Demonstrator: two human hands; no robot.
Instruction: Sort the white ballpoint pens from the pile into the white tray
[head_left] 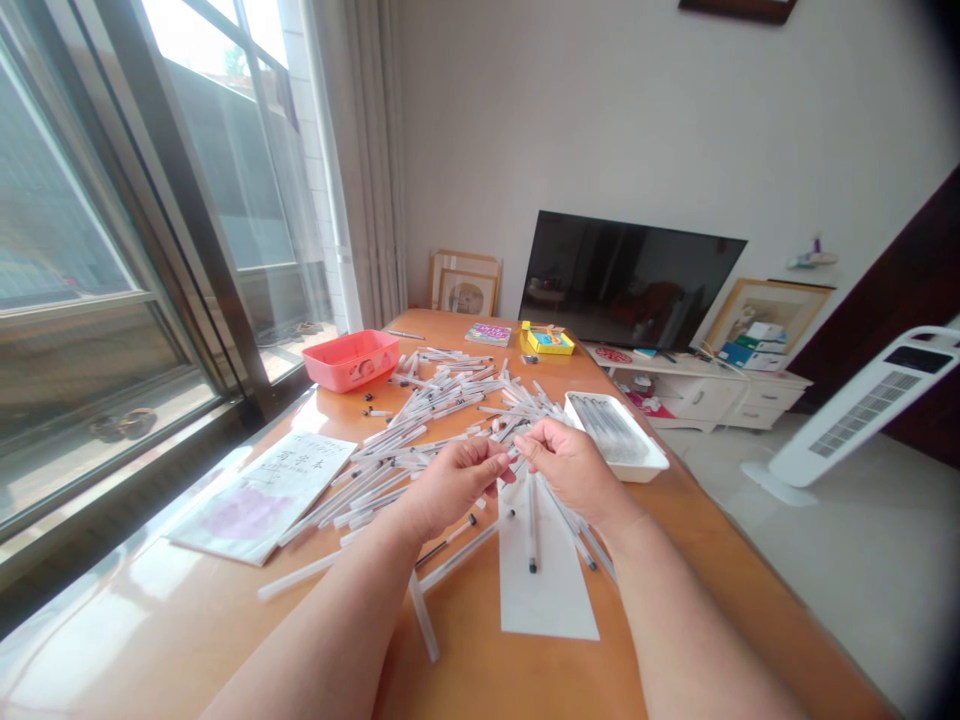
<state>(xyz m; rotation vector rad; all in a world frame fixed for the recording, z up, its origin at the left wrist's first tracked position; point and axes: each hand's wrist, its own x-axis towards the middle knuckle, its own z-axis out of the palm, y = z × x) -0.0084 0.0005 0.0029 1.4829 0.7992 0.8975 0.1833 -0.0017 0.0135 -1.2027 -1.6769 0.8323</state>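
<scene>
My left hand [463, 480] and my right hand [566, 462] meet over the middle of the table, fingertips pinched close together. Between them is a small pale piece, mostly hidden, that I cannot make out. Below the hands a clear pen with a black end [532, 530] lies lengthwise on a white sheet of paper [550, 608]. Around and beyond both hands spreads a heap of clear and whitish pen barrels [409, 425], some with black ends. Close to my right hand stands a white tray [651, 466] holding a stack of pens [611, 425].
A red plastic basket [341, 362] stands at the far left, with small black pieces near it. The notebook [259, 500] lies at the left edge. At the back are a colourful booklet [488, 334] and a yellow box [551, 345]. Loose tubes [424, 615] lie near my left forearm.
</scene>
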